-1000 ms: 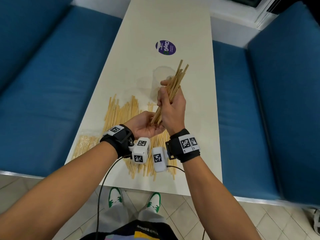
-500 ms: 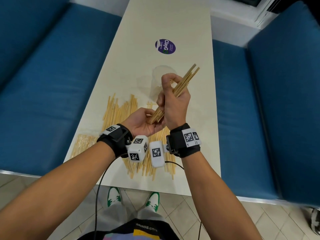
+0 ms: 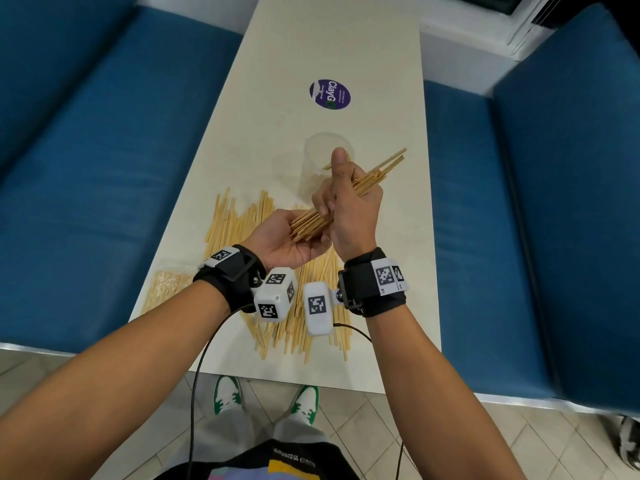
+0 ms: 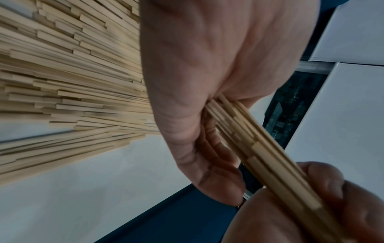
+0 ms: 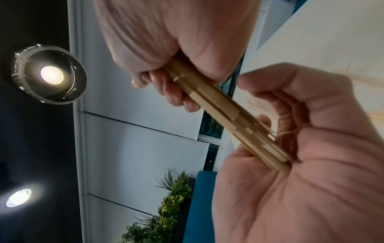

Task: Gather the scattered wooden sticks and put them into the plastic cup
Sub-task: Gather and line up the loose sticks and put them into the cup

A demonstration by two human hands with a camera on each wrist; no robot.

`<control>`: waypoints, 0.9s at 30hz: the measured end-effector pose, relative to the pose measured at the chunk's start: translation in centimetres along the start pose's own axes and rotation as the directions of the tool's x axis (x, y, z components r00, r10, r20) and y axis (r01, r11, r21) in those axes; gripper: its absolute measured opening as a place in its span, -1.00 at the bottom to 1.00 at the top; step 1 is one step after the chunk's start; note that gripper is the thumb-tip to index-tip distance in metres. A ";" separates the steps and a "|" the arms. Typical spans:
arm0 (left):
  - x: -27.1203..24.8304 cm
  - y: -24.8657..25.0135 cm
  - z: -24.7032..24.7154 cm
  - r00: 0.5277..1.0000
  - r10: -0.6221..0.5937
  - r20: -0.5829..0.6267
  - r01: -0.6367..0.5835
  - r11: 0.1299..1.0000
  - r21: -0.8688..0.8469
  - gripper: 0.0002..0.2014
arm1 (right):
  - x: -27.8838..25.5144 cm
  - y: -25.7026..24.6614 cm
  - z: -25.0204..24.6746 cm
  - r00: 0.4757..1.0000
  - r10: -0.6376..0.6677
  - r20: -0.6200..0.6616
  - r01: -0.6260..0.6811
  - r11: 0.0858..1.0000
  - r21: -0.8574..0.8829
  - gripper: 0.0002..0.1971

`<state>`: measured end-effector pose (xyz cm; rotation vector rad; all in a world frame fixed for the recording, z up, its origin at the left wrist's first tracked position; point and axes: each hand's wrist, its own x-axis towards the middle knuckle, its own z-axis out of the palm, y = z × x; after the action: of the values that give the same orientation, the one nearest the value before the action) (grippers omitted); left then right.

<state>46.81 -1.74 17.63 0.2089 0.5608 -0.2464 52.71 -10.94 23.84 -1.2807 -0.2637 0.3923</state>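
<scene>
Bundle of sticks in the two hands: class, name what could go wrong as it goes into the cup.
1. The bundle of sticks has uneven ends, staggered in the left palm; some may catch the rim or slip out.
2. The plastic cup is clear, looks light and stands unheld just behind the right hand; a knock could tip it.
3. The left hand only cradles the lower ends, so loosening the right grip may scatter sticks onto the pile on the table.
</scene>
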 end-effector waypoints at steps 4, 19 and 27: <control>0.2 -0.1 0.1 0.999 0.018 -0.030 -0.018 1.000 -0.005 -0.63 | -0.2 0.2 0.2 1.000 -0.027 0.012 0.026 0.998 0.054 -0.83; -0.5 0.0 0.5 1.000 0.008 -0.007 -0.008 0.997 -0.075 -0.68 | 0.0 -0.2 -0.2 0.998 0.048 0.033 -0.047 0.999 -0.021 -0.58; 0.0 0.2 0.2 0.999 0.019 -0.034 -0.019 1.000 0.002 -0.54 | -0.8 0.9 -0.6 0.996 0.033 0.077 -0.011 0.962 -0.271 -0.47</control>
<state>46.95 -1.64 17.86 0.2208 0.5919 -0.2255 52.06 -11.60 22.89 -1.5394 -0.3823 0.4385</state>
